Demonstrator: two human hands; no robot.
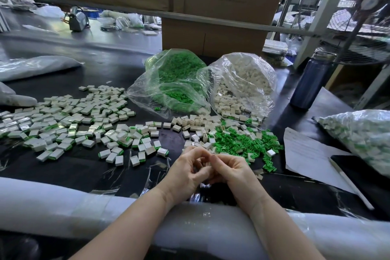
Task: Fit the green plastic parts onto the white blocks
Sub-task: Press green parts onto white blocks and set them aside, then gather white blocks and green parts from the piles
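Note:
My left hand (185, 172) and my right hand (230, 172) meet fingertip to fingertip over the table's front edge. Both have curled fingers that pinch a small white block (203, 163), mostly hidden between them. No green part shows in either hand. Just beyond the hands lies a heap of loose green plastic parts (240, 143), mixed with loose white blocks (196, 126). To the left spread several white blocks fitted with green parts (69, 124).
Behind the heaps stand an open clear bag of green parts (175, 82) and one of white blocks (242, 82). A blue bottle (310, 82), a paper sheet (310, 154), a pen (350, 183) and a filled bag (363, 135) lie on the right. White foam padding (63, 202) lines the near edge.

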